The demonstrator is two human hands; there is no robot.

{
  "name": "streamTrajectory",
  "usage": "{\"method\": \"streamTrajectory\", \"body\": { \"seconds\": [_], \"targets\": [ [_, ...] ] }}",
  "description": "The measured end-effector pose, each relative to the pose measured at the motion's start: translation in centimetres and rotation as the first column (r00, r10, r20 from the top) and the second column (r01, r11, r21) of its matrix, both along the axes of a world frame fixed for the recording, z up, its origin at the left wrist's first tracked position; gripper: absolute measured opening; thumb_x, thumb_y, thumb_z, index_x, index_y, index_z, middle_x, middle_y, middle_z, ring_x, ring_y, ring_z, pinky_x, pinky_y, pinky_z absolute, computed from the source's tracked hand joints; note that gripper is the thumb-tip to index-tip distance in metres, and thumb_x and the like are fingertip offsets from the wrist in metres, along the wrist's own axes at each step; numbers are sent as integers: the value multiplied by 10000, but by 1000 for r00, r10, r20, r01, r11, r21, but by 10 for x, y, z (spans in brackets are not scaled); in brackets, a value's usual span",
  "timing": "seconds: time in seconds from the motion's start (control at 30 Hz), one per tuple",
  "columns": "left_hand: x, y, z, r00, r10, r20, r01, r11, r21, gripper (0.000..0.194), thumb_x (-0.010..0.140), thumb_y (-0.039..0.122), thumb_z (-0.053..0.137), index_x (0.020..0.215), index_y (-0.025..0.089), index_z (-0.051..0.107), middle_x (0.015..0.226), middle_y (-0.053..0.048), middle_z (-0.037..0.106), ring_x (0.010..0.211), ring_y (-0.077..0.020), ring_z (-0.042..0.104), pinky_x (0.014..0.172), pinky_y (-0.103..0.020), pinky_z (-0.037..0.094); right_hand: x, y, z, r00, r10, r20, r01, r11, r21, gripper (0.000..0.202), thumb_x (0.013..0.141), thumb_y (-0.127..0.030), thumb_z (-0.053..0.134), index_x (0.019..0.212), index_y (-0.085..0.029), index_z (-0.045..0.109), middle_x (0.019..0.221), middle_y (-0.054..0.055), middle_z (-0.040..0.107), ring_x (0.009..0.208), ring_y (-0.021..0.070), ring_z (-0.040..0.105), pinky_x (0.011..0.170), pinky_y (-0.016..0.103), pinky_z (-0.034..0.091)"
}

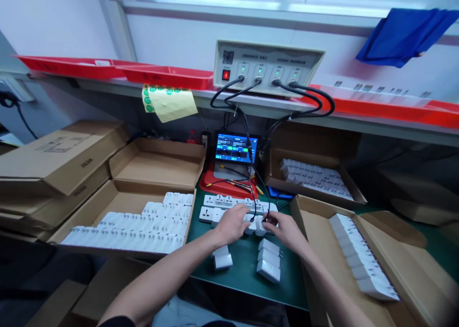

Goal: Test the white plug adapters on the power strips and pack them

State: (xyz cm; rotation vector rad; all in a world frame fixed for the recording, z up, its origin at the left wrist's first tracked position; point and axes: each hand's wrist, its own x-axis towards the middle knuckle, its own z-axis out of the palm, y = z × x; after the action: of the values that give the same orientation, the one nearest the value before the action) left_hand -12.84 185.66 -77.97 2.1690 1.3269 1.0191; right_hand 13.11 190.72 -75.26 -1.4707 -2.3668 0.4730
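Observation:
My right hand (285,229) pinches the black cable plug (265,219) at the face of a white charger (261,229) seated in the front power strip (205,215). Just left of it, a second black cable (253,214) runs into another white charger (250,229). My left hand (233,224) is curled over the front strip, its thumb beside that second charger; what lies under its fingers is hidden. Behind is another white power strip (211,201). Nearer me on the green mat lie a stack of white chargers (268,260) and a couple more chargers (222,258) beneath my left forearm.
An open carton (102,200) of upright chargers stands left, beside stacked closed cartons (57,159). At right are two more cartons (315,222) (349,186) with chargers. A lit screen (234,147) stands behind the strips, below a tester box (267,69) on the shelf.

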Motion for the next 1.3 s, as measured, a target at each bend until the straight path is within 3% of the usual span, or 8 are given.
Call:
{"method": "streamTrajectory", "body": {
  "seconds": [0.1, 0.2, 0.43, 0.53, 0.63, 0.83, 1.03, 1.3],
  "targets": [
    [20, 15, -3, 993, 38, -113, -46, 997, -66, 177, 1003, 211, 730, 1173, 213, 778, 1247, -109, 801, 1215, -290, 755, 1095, -405, 609, -7, 7, -18, 995, 17, -102, -14, 1000, 21, 300, 961, -486, 590, 918, -252, 772, 841, 72, 799, 804, 282, 723, 726, 354, 525],
    [25, 21, -5, 982, 57, -182, -74, 994, -86, 90, 1011, 201, 703, 1049, 218, 783, 1180, -101, 799, 1164, -289, 762, 1045, -392, 605, -6, 9, -24, 989, 5, -147, 6, 997, 74, 312, 976, -496, 584, 917, -255, 772, 831, 69, 792, 776, 278, 720, 715, 354, 523],
    [32, 21, 2, 974, 90, -207, -111, 990, -92, 122, 1033, 238, 682, 1126, 217, 757, 1150, -115, 796, 1136, -304, 754, 1014, -400, 585, -12, 5, 1, 978, 31, -208, -7, 994, 113, 324, 1000, -530, 633, 926, -250, 777, 855, 77, 816, 773, 277, 724, 708, 351, 533],
    [14, 16, 10, 989, 93, -111, -102, 992, -78, 112, 1045, 273, 662, 1066, 219, 758, 1124, -105, 810, 1092, -290, 753, 977, -385, 580, -29, 1, 7, 966, 92, -240, -70, 993, 98, 289, 1004, -484, 638, 939, -251, 796, 918, 77, 844, 828, 282, 751, 733, 348, 545],
    [-27, 7, 16, 992, 100, 80, -94, 993, -76, 173, 1042, 297, 640, 934, 221, 752, 1028, -77, 808, 989, -254, 746, 910, -352, 561, -53, -4, 5, 957, 153, -245, -142, 988, 59, 251, 993, -436, 662, 896, -248, 796, 862, 59, 829, 791, 265, 734, 722, 337, 532],
    [-100, -4, 8, 962, 185, 201, -156, 976, -153, 263, 958, 293, 654, 709, 210, 684, 780, -35, 723, 800, -218, 666, 783, -323, 496, -103, -5, -3, 941, 204, -270, -212, 977, 0, 196, 973, -349, 688, 872, -249, 822, 923, 60, 859, 869, 269, 770, 772, 337, 540],
    [-104, 2, -4, 948, 185, 260, -131, 969, -212, 146, 876, 251, 690, 741, 207, 726, 757, -22, 744, 790, -219, 673, 754, -312, 491, -119, 4, -11, 955, 187, -228, -195, 981, -13, 195, 965, -328, 688, 850, -248, 823, 912, 58, 858, 854, 273, 762, 771, 341, 531],
    [-100, 1, -4, 968, 206, 142, -176, 965, -196, 141, 914, 268, 693, 823, 216, 787, 755, -33, 759, 826, -237, 696, 772, -327, 500, -117, 5, -15, 960, 184, -209, -190, 982, -8, 197, 981, -344, 667, 871, -247, 799, 890, 49, 843, 832, 259, 749, 762, 336, 509]
  ]
}}
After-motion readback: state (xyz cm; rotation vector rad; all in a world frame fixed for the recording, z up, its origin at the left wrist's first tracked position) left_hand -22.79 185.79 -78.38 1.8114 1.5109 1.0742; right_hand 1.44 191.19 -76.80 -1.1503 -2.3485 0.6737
